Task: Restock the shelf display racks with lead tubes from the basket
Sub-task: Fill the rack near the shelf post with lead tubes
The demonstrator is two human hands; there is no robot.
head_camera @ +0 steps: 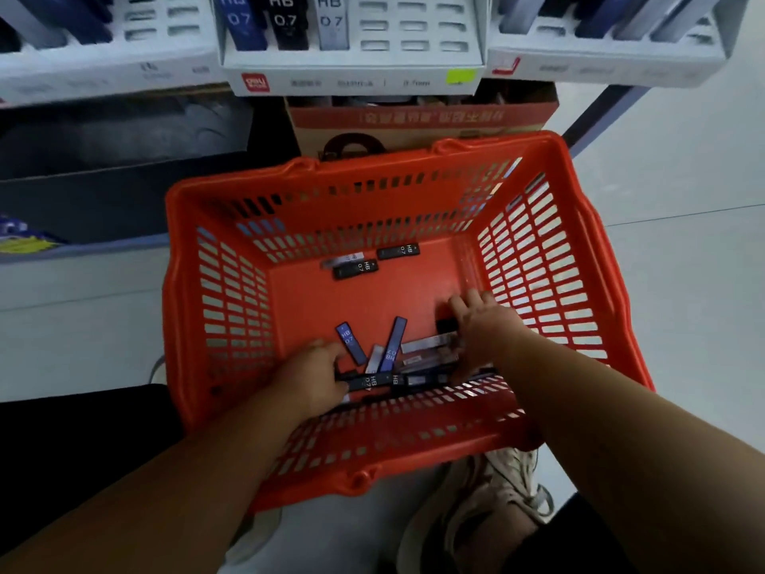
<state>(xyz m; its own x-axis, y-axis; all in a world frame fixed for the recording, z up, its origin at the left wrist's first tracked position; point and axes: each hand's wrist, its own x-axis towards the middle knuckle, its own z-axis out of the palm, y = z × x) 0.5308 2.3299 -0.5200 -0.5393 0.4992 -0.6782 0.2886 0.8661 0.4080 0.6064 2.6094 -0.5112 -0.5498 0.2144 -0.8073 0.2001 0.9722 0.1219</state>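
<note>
So they're at the grab-a-handful stage, both hands down in the orange basket (327, 300) in the middle of the frame. Most of the lead tubes (391, 354) sit in a messy pile at the lower end of the basket floor, blue, black and clear ones crossed over each other. A few strays (357, 269) lie well apart, up by the far wall.

The left hand (314, 374) looks curled onto the end of a black tube (368, 381) at the bottom edge of the pile. The right hand (480, 325) is palm-down over the right side of the heap. It covers whatever is under it, so I can't tell if it's got hold of anything.

The display rack (414, 60) at top centre has three HB 0.7 tubes (285, 22) on its left and bare slots on its right. My guess is the next move needs a firm hold on a few tubes, a lift clear of the rim, then slotting them upright into those gaps.
</note>
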